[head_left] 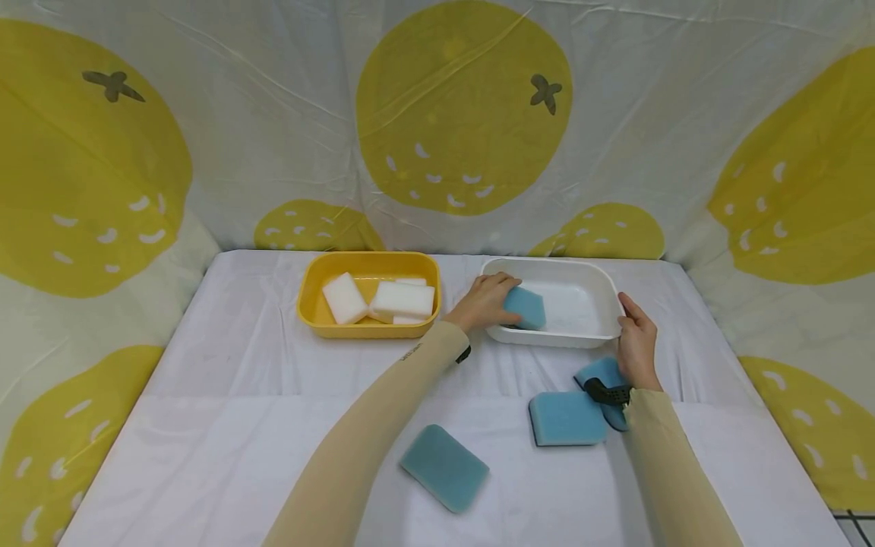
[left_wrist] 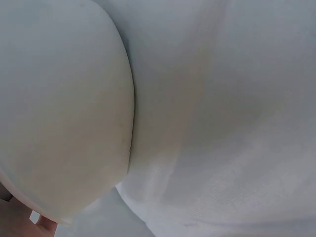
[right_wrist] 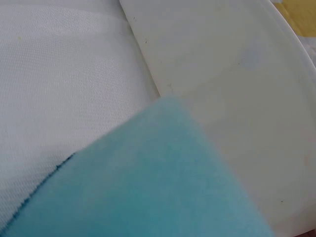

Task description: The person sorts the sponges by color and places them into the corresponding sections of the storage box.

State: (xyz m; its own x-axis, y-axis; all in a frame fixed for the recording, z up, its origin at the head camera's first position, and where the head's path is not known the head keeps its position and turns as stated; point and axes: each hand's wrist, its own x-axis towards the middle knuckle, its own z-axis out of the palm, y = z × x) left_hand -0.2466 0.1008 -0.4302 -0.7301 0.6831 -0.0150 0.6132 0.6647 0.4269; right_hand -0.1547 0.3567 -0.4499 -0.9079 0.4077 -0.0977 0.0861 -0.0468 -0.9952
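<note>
Left of the white tray [head_left: 560, 339], a yellow tray [head_left: 362, 331] is set, in which several white blocks [head_left: 404, 300] are piled. Between the two trays a gap of white cloth [head_left: 260, 372] is left, partly crossed by the left hand [head_left: 480, 301]. In front of the white tray, off its left end, a loose sponge [head_left: 444, 468] is laid flat, well apart from both hands. At the white tray's left end, a held sponge [head_left: 527, 308] is pinched between the left hand's thumb and fingers; it is placed just right of the fingers, within the left part of the tray. Whether the tray's floor is touched by it cannot be told. To its right, as far as the right wall, the floor is left uncovered. In front of the white tray's right half, a blue sponge [head_left: 567, 418] is laid on the cloth, apart from the rim. Just right of it, more blue sponge [head_left: 604, 371] is partly hidden beneath the right wrist. The white tray's right rim is gripped by the right hand [head_left: 638, 340], beyond which cloth is seen up to the table's right edge.
</note>
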